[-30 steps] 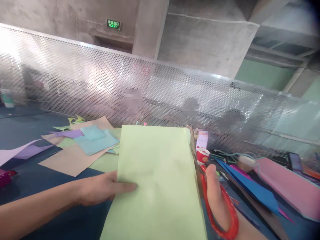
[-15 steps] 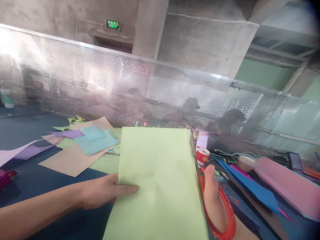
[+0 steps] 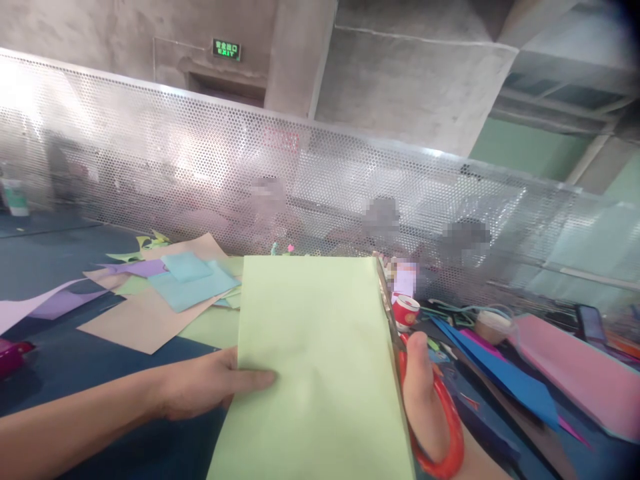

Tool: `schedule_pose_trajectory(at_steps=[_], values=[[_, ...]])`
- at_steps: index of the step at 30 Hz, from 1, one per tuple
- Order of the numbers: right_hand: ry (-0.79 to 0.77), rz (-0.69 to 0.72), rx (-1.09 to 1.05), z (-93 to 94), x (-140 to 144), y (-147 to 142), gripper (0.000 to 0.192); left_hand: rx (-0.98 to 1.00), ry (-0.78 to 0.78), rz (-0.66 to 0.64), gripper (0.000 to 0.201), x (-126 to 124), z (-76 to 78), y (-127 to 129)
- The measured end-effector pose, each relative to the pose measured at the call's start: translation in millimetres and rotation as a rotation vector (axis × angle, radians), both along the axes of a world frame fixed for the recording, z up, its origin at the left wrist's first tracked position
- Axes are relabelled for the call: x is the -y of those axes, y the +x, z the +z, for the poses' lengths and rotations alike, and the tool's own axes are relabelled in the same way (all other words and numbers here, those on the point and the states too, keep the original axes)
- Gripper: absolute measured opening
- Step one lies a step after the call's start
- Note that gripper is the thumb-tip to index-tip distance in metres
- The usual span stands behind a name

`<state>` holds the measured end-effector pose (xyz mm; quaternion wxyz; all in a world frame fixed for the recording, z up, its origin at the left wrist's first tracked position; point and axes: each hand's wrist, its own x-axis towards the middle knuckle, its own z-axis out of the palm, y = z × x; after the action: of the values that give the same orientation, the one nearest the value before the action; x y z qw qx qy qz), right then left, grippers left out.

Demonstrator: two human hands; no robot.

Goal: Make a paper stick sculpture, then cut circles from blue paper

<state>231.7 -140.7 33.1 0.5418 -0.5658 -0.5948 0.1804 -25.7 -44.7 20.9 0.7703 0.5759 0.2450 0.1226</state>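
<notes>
A light green sheet of paper [image 3: 310,347] stands raised in front of me. My left hand [image 3: 215,383] grips its left edge, thumb on the near face and the other fingers hidden behind. My right hand [image 3: 425,400] is closed round red-handled scissors [image 3: 456,427], with the thumb through one loop. The scissor blades run along the right edge of the sheet, pointing away from me. How far the blades are apart is hard to see, since part of them is behind the paper.
Loose coloured paper [image 3: 145,320] lies at left on the dark blue table [image 3: 55,260]. At right are a red-and-white roll [image 3: 406,311], blue paper [image 3: 515,380], a pink sheet [image 3: 580,373], a cup [image 3: 493,327] and a phone [image 3: 591,325]. A perforated metal screen [image 3: 200,160] stands behind, people beyond it.
My right hand and the scissors have shifted slightly left, the handle loop drawing in closer to the paper's edge. My left hand and the sheet stay almost the same.
</notes>
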Motion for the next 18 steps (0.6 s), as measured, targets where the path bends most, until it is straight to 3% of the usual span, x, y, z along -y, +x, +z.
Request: schedule_pose_trajectory(at_steps=[4,10,18], values=[[-0.093,0.044,-0.076,2.5,0.3,0.2,0.065,0.001,-0.004,0.011,0.04,-0.1,-1.0,-0.1],[-0.089,0.087,-0.127,10.0,1.5,-0.7,0.061,0.009,0.001,-0.028,0.041,0.6,-3.9,0.1],[-0.064,0.019,-0.086,0.9,-3.2,6.2,0.065,0.006,0.006,-0.055,0.037,-0.7,-7.9,-1.2]])
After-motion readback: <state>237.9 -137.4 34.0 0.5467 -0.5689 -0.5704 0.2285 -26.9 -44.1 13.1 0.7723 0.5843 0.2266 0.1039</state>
